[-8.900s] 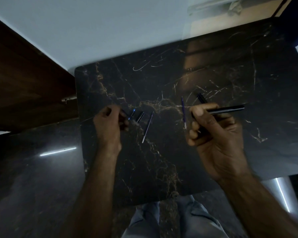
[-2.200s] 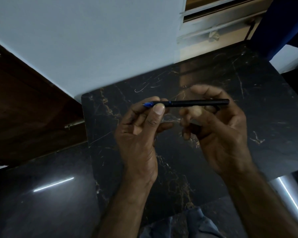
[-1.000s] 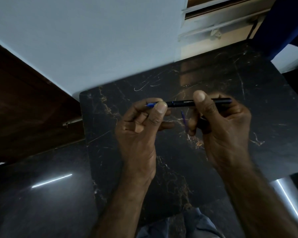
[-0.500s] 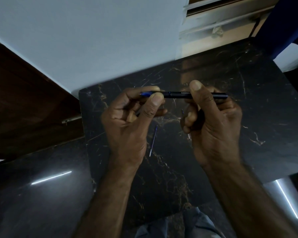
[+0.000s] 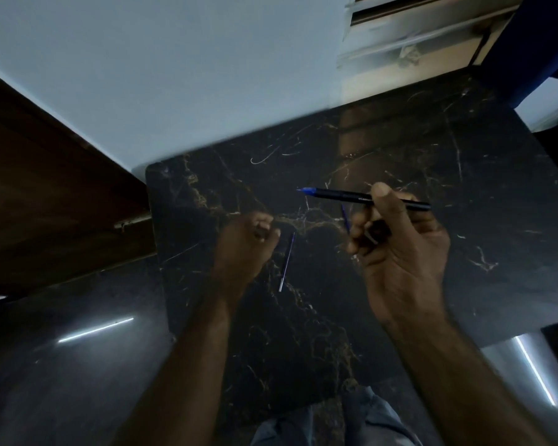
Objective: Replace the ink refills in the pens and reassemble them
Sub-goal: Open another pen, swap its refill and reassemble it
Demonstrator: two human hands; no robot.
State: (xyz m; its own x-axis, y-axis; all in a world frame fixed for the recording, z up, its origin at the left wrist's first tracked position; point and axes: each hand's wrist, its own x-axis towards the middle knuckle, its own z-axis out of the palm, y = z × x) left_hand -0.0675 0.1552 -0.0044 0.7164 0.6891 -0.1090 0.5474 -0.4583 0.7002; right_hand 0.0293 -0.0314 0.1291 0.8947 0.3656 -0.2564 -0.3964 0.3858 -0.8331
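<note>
- Black marble with gold veining forms the table top (image 5: 400, 284), which fills the middle of the head view; a pale wall runs along its far edge.
- The right hand (image 5: 400, 252) is raised above the table and holds a pen (image 5: 361, 197) level, thumb pressed on top of the barrel and fingers curled beneath it.
- The pen's barrel is black with small light lettering; its blue tip end points to the left, clear of the hand, and the back end sticks out past the hand to the right.
- A thin blue refill (image 5: 345, 217) shows just below the pen, beside the right hand's curled fingers; whether the fingers grip it or it lies on the table behind them cannot be told.
- The left hand (image 5: 245, 243) is low over the table, well apart from the pen, with its fingers curled in and the fingertips (image 5: 264, 230) bunched together. Something small may sit between them, but the picture is too dark to tell.
- A second refill (image 5: 286, 262) lies loose on the marble just to the right of the left hand, pointing roughly towards and away from the person, touched by neither hand.
- A dark wooden panel (image 5: 45, 204) stands to the left of the table, and grey-blue cloth (image 5: 303, 423) of the person's clothing shows at the bottom edge.
</note>
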